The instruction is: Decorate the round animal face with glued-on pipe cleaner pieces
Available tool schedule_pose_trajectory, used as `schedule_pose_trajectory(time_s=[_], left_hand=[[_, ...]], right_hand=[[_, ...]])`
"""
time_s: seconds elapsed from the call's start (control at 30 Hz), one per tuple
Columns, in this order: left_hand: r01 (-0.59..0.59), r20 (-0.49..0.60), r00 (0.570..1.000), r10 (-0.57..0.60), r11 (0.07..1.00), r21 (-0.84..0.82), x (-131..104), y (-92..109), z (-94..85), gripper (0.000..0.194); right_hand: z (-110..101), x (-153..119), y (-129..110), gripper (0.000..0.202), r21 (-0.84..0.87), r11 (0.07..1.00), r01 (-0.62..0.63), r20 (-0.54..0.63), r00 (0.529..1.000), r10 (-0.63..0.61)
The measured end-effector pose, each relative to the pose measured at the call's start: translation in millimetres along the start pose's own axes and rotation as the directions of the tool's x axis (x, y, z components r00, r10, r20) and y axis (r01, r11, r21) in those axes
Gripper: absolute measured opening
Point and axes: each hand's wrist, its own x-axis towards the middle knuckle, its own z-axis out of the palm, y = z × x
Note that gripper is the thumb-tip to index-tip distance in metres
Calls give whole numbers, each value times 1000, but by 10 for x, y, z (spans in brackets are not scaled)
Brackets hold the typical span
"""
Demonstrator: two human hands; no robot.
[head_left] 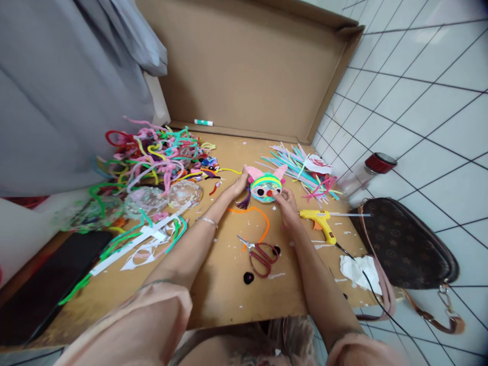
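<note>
A small animal-face craft (266, 181) is held up above the table, with pink pointed ears, green and yellow fuzzy bands, black eyes and a red nose on a clear round body. My left hand (241, 184) is closed on its left edge, by one ear. Fingers of my right hand (286, 202) press its lower right side near an eye, partly covering it. A dark purple tassel (244, 202) hangs by the left edge. Below lie an orange pipe cleaner (266, 223), red-handled scissors (261, 256) and a black pom-pom (248, 277).
Tangled pipe cleaners (152, 152) and clear plastic domes (185, 194) fill the left. A yellow glue gun (323, 223) lies right, its cord running frontward near a brown bag (412, 244). Cardboard (247, 66) stands behind. A black phone-like slab (49, 284) lies front left.
</note>
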Motion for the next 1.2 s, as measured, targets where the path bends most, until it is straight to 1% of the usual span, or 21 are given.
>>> schedule_pose_trajectory(time_s=[0.1,0.17,0.33,0.4,0.47,0.53,0.6,0.63,0.67,0.7,0.73,0.8,0.93,1.03,1.2], left_hand=[[123,109,988,-108,982,-144,-2,80,23,75],[149,121,984,-128,971,-186,-9,118,23,77],[128,127,986,-106,975,-180,22,114,74,83],[108,113,990,-89,979,-174,53,76,87,81],[93,65,994,-84,983,-156,77,27,48,74],[99,-32,994,-102,991,-88,71,-16,-53,63],[116,-147,984,-106,991,65,23,-38,-188,46],[99,-141,987,-73,977,186,-15,-39,-253,35],[62,-96,995,-33,948,312,-58,-33,-308,26],[14,-24,1000,-5,912,409,-101,-22,-347,20],[-15,28,1000,2,890,456,-140,-8,-368,16],[-69,95,995,22,843,534,-190,16,-363,11],[-135,99,991,93,733,667,-169,8,-262,11],[-130,77,991,106,720,682,-113,-45,-200,13],[-82,15,995,98,733,676,-76,-116,-124,15]], right_hand=[[2,-5,7,56,13,1000,0,-1,1000,0],[6,-8,14,57,16,1000,1,-1,1000,-1],[9,-6,24,58,23,1000,2,-10,1000,-2],[3,-1,25,59,29,1000,11,-5,1000,-11],[-4,5,27,58,24,1000,18,11,1000,-18],[-7,11,28,54,16,1000,17,27,999,-17],[-7,13,24,52,19,1000,12,33,999,-13],[-7,13,20,51,23,1000,8,35,999,-9],[-7,11,15,50,28,1000,4,38,999,-5],[-9,9,8,49,31,1000,0,42,999,-1],[-12,7,1,49,30,1000,-3,47,999,1],[-21,2,-13,47,20,1000,-5,56,998,4],[-33,-7,-31,48,14,1000,-8,44,999,7],[-22,-12,-31,50,16,1000,-15,31,999,15],[8,-10,-12,53,14,1000,-4,16,1000,4]])
